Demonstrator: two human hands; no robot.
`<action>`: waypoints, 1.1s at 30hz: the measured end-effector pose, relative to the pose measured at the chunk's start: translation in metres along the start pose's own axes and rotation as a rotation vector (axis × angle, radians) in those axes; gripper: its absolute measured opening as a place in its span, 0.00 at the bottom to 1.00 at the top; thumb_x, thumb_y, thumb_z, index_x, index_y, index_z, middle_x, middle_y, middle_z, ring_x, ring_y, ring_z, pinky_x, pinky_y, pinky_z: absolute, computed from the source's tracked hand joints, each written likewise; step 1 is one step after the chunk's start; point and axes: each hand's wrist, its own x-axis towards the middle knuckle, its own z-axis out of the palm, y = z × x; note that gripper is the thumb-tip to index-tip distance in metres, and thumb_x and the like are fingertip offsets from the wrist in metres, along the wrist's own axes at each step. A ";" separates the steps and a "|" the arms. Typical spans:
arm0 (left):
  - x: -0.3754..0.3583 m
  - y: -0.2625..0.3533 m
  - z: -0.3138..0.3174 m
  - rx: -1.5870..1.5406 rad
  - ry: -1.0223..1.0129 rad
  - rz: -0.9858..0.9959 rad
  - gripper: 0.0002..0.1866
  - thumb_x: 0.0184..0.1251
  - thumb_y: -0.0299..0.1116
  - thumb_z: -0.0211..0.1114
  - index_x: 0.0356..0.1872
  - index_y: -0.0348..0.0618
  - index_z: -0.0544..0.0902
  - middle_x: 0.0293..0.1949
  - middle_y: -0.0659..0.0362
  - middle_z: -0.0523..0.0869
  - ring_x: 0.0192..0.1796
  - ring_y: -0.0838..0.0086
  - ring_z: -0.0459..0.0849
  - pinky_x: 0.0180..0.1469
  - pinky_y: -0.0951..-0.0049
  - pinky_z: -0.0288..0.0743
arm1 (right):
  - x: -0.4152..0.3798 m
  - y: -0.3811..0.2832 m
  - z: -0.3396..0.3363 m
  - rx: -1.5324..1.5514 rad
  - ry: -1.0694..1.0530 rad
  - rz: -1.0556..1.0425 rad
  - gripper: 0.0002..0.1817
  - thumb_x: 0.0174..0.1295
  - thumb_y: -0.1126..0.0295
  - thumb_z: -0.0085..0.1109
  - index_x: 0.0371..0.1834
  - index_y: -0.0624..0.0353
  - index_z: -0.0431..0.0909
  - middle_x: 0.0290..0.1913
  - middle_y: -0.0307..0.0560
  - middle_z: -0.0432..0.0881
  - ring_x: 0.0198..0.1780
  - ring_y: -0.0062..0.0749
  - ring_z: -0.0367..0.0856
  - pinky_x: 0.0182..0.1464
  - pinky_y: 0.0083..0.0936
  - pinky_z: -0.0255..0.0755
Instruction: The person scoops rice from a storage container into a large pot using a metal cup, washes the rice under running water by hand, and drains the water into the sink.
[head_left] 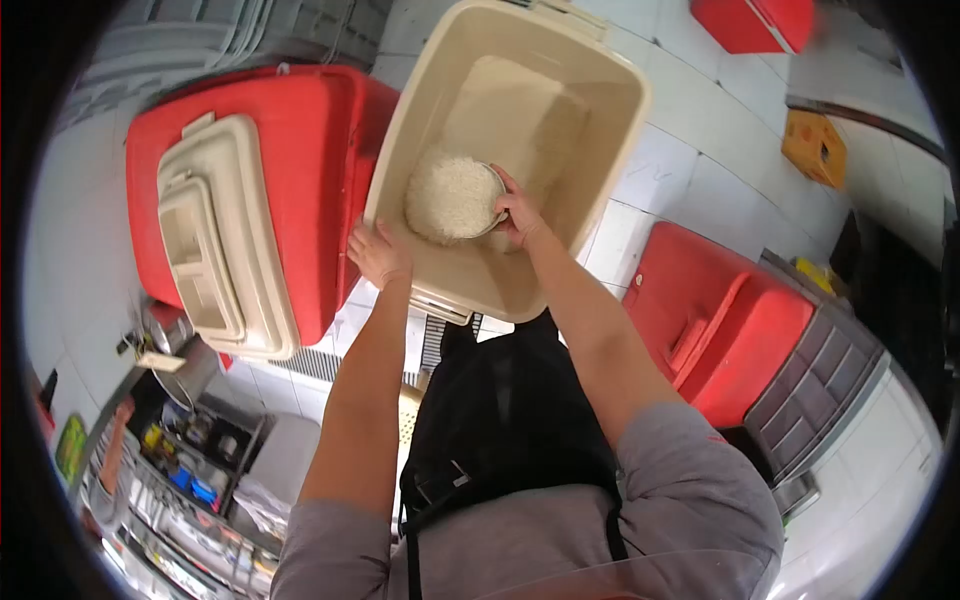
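A deep beige bin (pixel 610 150) stands in front of me, with a layer of white rice (pixel 505 105) on its bottom. Inside it, my right hand (pixel 515 208) grips the rim of a round bowl (pixel 497 185). Rice is heaped in the bowl, and part of its outline is hidden by the grains. My left hand (pixel 380 255) rests on the bin's near left rim, fingers spread. Both forearms reach forward from the lower part of the view.
Left of the bin is a red container (pixel 310 130) with a beige lid (pixel 265 230) on it. A red chair (pixel 700 310) stands at the right, an orange crate (pixel 815 148) farther back. Another person's arm (pixel 116 445) shows by cluttered shelves (pixel 200 450) at lower left.
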 end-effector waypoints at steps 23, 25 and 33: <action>0.036 0.036 -0.083 -0.207 -0.505 0.289 0.33 0.56 0.59 0.46 0.48 0.36 0.74 0.48 0.47 0.75 0.47 0.55 0.74 0.50 0.57 0.68 | -0.506 0.200 -0.002 1.151 0.358 -1.138 0.34 0.36 0.70 0.49 0.56 0.60 0.60 0.53 0.54 0.68 0.55 0.51 0.67 0.49 0.60 0.62; 0.016 0.058 -0.080 -0.240 -0.541 0.329 0.34 0.56 0.59 0.46 0.48 0.36 0.74 0.48 0.47 0.75 0.47 0.55 0.74 0.50 0.57 0.68 | -0.558 0.227 -0.007 1.195 0.526 -1.259 0.35 0.38 0.67 0.48 0.56 0.61 0.59 0.53 0.56 0.68 0.54 0.54 0.67 0.50 0.59 0.62; -0.103 0.101 -0.100 -0.339 -0.685 0.428 0.34 0.56 0.60 0.46 0.48 0.36 0.73 0.48 0.47 0.75 0.47 0.55 0.74 0.50 0.57 0.68 | -0.752 0.314 -0.061 1.351 1.047 -1.583 0.35 0.37 0.67 0.47 0.56 0.62 0.57 0.54 0.58 0.63 0.55 0.53 0.65 0.45 0.55 0.69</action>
